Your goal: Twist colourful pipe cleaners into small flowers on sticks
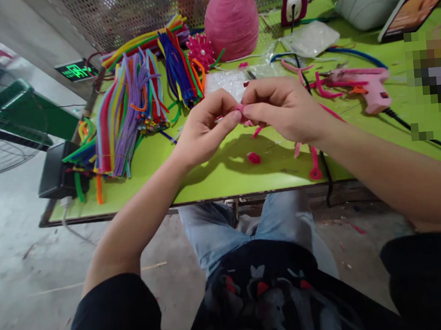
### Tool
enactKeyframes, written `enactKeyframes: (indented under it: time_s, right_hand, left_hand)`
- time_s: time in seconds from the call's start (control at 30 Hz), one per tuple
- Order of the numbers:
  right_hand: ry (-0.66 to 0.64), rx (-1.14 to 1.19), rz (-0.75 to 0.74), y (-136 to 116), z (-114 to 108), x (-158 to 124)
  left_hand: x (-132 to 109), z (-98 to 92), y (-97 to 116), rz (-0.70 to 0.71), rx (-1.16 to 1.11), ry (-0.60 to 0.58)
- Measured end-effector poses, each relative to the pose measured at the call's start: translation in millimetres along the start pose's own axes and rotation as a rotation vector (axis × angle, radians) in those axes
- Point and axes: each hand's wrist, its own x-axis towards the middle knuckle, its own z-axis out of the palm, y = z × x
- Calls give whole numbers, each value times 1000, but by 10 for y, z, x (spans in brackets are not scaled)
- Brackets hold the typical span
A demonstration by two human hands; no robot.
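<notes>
Both hands meet above the middle of the green table, pinching one small pink pipe cleaner piece (240, 108). My left hand (210, 124) grips it between thumb and forefinger from the left. From the right, my right hand (283, 110) closes thumb and fingers on the same piece; its exact shape is mostly hidden by the fingertips. Below them on the tabletop lies a small coiled pink piece (254, 158). Another pink pipe cleaner with a rounded end (314, 165) rests near the front edge.
Bundles of colourful pipe cleaners (119, 112) lie at the left. A pink ball (232, 21) and a pink flower (201, 52) stand at the back. On the right is a pink glue gun (375, 89) with a black cable. A black box (58, 170) sits at the left corner.
</notes>
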Motion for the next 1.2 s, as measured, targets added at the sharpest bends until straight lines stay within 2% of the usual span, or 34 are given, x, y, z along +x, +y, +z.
enactKeyframes:
  time_s: [0.13,0.23,0.37,0.53,0.6,0.67,0.87,1.03,1.2]
  right_hand:
    - [101,-3,-18,-31,29,-8]
    - [148,-95,-88,-52,14,-23]
    - [51,-148,-89,-60,-47,-23]
    - [18,-71,-33,-32,-91,-6]
    - [-1,-89,4,-26,-89,-7]
    - [-6,-132,23,-29,-78,-11]
    - [-2,-143,-55,-64,-69,-20]
    - [6,-130,-74,-76,-59,-34]
    - [73,-250,-102,-90,-6,-49]
  left_hand:
    - [-8,60,-20,2,-62,47]
    - [1,79,-38,-31,-136,8]
    - [-6,29,-54,-94,-110,-17]
    - [-2,9,-136,128,-13,-14]
    - [6,26,-176,155,36,26]
    - [8,38,-191,117,77,85]
    - [-30,29,-52,-26,-11,160]
    - [-47,33,69,-57,-59,175]
    - [-49,113,184,-9,-145,180]
